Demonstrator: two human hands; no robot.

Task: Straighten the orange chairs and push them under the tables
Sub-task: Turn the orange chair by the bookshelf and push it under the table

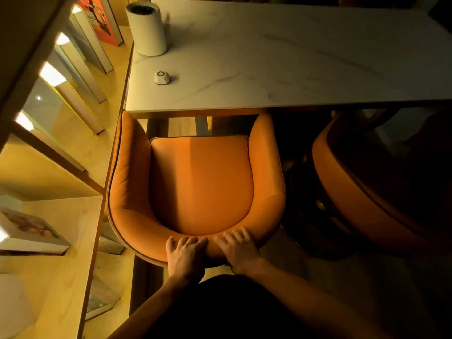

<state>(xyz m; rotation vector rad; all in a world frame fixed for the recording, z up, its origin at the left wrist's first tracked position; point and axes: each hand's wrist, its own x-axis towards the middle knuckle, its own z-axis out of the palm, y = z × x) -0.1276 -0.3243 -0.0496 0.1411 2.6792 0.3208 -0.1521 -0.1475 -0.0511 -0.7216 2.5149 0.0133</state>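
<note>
An orange padded chair (200, 177) stands in front of me, facing the white marble-look table (281, 69). Its arm fronts reach just under the table's near edge, while the seat lies outside it. My left hand (184, 255) and my right hand (241, 249) rest side by side on top of the curved backrest, fingers spread and laid flat over the padding. A second orange chair (367, 192) stands to the right in deep shadow, partly under the same table.
A white cylinder container (146, 28) and a small white round device (161, 77) sit on the table's left end. Wooden shelving (61, 216) with books and lit dividers runs close along the chair's left side. Dark floor lies between the two chairs.
</note>
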